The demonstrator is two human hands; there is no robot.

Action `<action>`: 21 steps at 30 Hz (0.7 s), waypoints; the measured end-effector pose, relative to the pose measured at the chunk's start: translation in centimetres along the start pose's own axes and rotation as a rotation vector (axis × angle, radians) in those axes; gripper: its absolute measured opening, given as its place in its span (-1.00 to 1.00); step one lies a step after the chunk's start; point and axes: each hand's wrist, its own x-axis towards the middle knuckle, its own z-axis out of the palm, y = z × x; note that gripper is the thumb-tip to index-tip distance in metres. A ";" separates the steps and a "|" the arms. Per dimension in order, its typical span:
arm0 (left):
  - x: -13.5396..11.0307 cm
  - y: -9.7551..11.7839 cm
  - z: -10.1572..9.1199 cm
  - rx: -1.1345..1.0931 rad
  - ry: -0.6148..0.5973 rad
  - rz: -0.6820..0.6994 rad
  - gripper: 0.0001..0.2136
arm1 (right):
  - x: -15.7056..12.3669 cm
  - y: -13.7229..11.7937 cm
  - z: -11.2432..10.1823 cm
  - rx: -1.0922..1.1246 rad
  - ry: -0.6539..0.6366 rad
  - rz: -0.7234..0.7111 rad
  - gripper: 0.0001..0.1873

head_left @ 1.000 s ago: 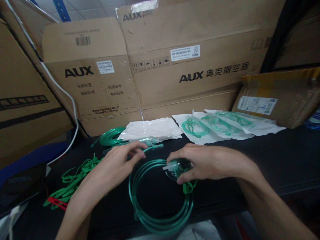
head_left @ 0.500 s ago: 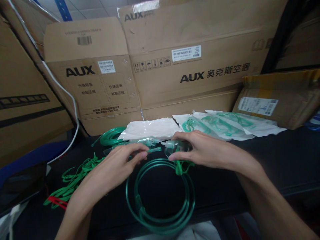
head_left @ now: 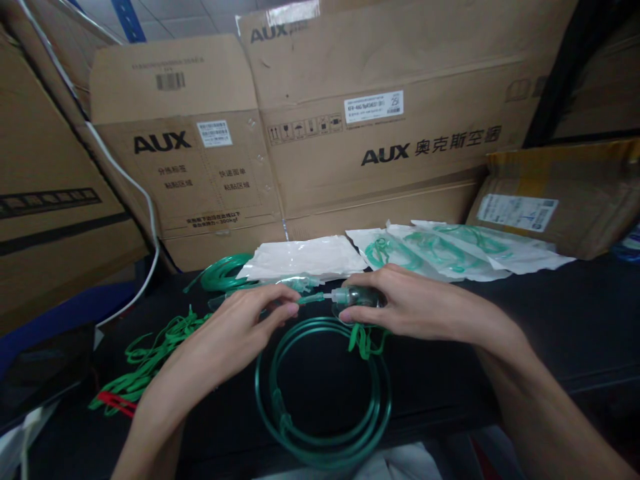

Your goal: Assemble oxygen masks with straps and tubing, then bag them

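One green tubing end is pinched between the left hand's thumb and fingers, its tip projecting rightward, nearly level. Facing it, a whitish connector on a clear mask points left, roughly in line; whether they join is unclear. The right hand's fingers grip the mask, thumb below, above the dark surface.

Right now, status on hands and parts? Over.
Left hand pinches green plastic tube end. Right hand holds clear plastic mask, translucent plastic nozzle at tube's tip; seating unclear. Coiled green plastic tubing below, not between hands.
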 end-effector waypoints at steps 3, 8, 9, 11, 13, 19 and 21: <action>0.1 0.3 0.2 -0.005 0.002 0.035 -0.73 | 0.1 -0.1 0.1 0.019 -0.029 -0.010 -0.62; 0.1 1.0 0.8 -0.026 0.010 0.133 -0.78 | 0.2 -0.5 0.5 0.022 -0.044 0.015 -0.52; 0.2 1.0 0.9 -0.026 0.014 0.142 -0.78 | 0.2 -0.5 0.5 0.020 -0.036 0.018 -0.50; 0.2 0.8 1.1 -0.028 0.021 0.157 -0.78 | 0.2 -0.6 0.5 0.045 -0.028 -0.002 -0.51; 0.2 0.6 1.1 -0.035 0.022 0.191 -0.78 | 0.1 -0.6 0.3 0.095 -0.037 -0.037 -0.56; 0.3 0.4 1.3 -0.033 0.083 0.298 -0.78 | -0.1 -0.7 0.1 0.153 -0.028 -0.038 -0.66; 0.4 0.7 1.5 -0.019 0.118 0.306 -0.78 | -0.1 -0.8 0.2 0.142 -0.021 -0.007 -0.64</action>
